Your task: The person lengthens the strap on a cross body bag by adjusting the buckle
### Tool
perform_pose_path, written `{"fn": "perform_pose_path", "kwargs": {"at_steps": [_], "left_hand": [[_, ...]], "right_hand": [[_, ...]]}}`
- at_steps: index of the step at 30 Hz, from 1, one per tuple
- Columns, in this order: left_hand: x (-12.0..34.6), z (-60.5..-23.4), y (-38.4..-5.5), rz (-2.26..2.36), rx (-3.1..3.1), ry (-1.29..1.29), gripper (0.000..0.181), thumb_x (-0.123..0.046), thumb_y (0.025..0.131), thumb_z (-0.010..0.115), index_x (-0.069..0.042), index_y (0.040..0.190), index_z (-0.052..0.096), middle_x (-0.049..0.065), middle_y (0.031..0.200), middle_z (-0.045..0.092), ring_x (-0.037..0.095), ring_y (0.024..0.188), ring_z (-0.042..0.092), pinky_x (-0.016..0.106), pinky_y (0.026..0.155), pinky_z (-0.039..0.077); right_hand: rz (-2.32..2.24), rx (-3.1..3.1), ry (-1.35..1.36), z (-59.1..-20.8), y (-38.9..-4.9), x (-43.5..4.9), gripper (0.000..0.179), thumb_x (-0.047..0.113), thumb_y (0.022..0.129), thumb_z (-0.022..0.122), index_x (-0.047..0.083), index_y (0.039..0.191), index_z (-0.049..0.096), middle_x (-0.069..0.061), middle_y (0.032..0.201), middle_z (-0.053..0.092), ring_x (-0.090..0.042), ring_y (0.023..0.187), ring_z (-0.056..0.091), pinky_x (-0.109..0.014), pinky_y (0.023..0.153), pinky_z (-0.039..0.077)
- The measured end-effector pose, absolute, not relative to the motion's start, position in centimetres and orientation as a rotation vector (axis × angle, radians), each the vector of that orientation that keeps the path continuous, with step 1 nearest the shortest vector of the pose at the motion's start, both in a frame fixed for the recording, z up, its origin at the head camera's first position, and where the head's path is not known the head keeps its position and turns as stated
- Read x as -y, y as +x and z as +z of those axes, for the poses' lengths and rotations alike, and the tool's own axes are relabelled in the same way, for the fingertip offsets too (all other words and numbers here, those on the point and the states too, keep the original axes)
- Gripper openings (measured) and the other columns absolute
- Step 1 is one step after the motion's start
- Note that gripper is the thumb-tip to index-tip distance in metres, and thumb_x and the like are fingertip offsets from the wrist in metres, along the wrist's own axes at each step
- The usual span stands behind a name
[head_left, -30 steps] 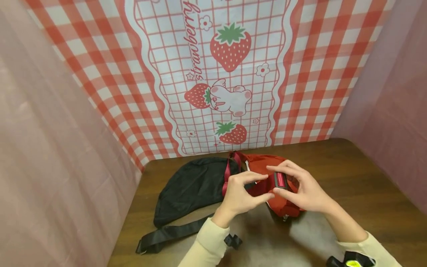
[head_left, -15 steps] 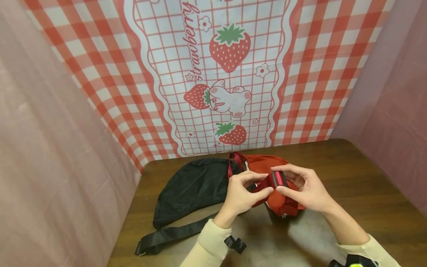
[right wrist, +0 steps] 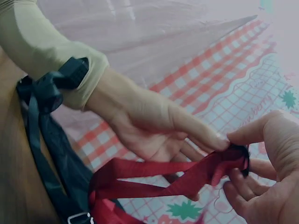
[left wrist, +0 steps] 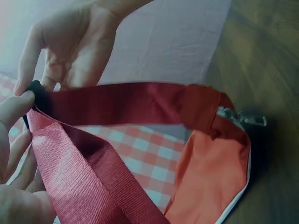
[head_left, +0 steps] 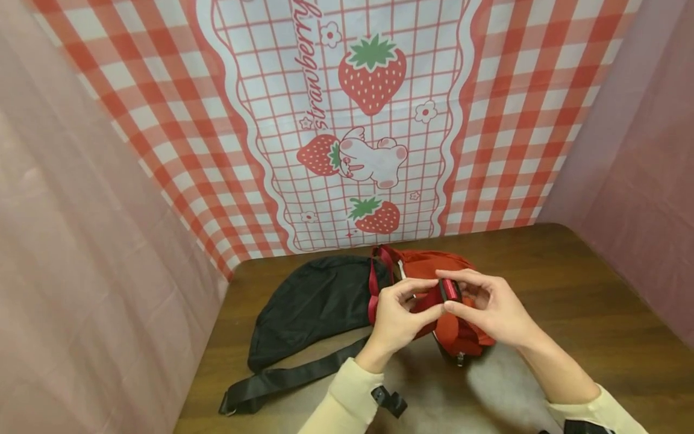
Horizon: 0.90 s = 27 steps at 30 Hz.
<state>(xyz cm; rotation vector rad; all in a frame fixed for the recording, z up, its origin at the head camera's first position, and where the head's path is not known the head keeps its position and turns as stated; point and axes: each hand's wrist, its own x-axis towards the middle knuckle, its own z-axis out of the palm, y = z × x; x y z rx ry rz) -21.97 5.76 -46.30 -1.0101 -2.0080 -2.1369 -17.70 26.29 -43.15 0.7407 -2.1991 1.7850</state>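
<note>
A red webbing strap (left wrist: 117, 103) runs from an orange-red waist bag (head_left: 436, 263) through a black strap slider (left wrist: 41, 98). Raised in front of that bag, my left hand (head_left: 398, 316) pinches the slider's left edge between thumb and fingers. On the opposite side, my right hand (head_left: 496, 307) grips it the same way, thumb below and fingers above. The strap (right wrist: 149, 179) hangs in a doubled loop beneath the slider in the right wrist view. A metal zipper pull (left wrist: 252, 119) dangles at the bag's end.
A black waist bag (head_left: 320, 304) lies flat to the left, its black strap (head_left: 293, 377) stretched toward the front. Both rest on a brown wooden table (head_left: 547, 271). Behind stands a strawberry-patterned cloth (head_left: 374, 150), with pink curtains (head_left: 97, 241) at the sides.
My left hand has moved right and closed in on the slider. My right hand has shifted slightly left and lower with it, so both hands now meet at its edges.
</note>
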Motion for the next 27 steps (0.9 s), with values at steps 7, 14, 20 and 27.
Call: {"fn": "perform_pose_path", "kwargs": {"at_steps": [7, 14, 20, 27], "left_hand": [[-5.3, -45.8, -22.8, -2.016, 1.904, -1.081, 0.033, 0.001, 0.086, 0.086, 0.002, 0.118, 0.078, 0.022, 0.111, 0.075, 0.009, 0.099, 0.069, 0.033, 0.089, 0.067], [-5.2, -45.4, -22.5, -1.978, 1.974, -1.166, 0.052, 0.002, 0.079, 0.092, -0.002, 0.128, 0.075, 0.019, 0.118, 0.075, 0.011, 0.108, 0.072, 0.033, 0.096, 0.065], [-5.4, -45.6, -22.4, -1.979, 2.039, -1.117, 0.047, -0.002, 0.082, 0.091, -0.005, 0.127, 0.077, 0.017, 0.114, 0.075, 0.006, 0.104, 0.071, 0.031, 0.095, 0.065], [-5.7, -45.7, -21.9, -1.972, 2.164, -1.086, 0.044, -0.008, 0.088, 0.088, -0.007, 0.131, 0.075, 0.015, 0.115, 0.071, 0.006, 0.108, 0.069, 0.030, 0.101, 0.062]], "right_hand": [[1.854, 2.255, 0.761, -41.7, -17.9, -27.3, 0.037, -0.011, 0.095, 0.072, -0.013, 0.131, 0.064, 0.006, 0.122, 0.074, -0.011, 0.104, 0.078, -0.028, 0.084, 0.067], [1.710, 2.380, 0.795, -41.3, -18.1, -27.7, 0.032, -0.008, 0.090, 0.079, -0.004, 0.120, 0.068, 0.003, 0.112, 0.074, -0.012, 0.097, 0.079, -0.029, 0.082, 0.067], [1.677, 2.355, 0.775, -41.6, -18.1, -27.6, 0.031, -0.008, 0.090, 0.079, -0.003, 0.119, 0.069, 0.004, 0.110, 0.074, -0.012, 0.095, 0.079, -0.027, 0.082, 0.067], [1.537, 2.303, 0.724, -42.3, -18.0, -27.5, 0.039, -0.007, 0.087, 0.082, 0.003, 0.121, 0.069, 0.001, 0.106, 0.071, -0.012, 0.092, 0.070, -0.019, 0.082, 0.061]]}}
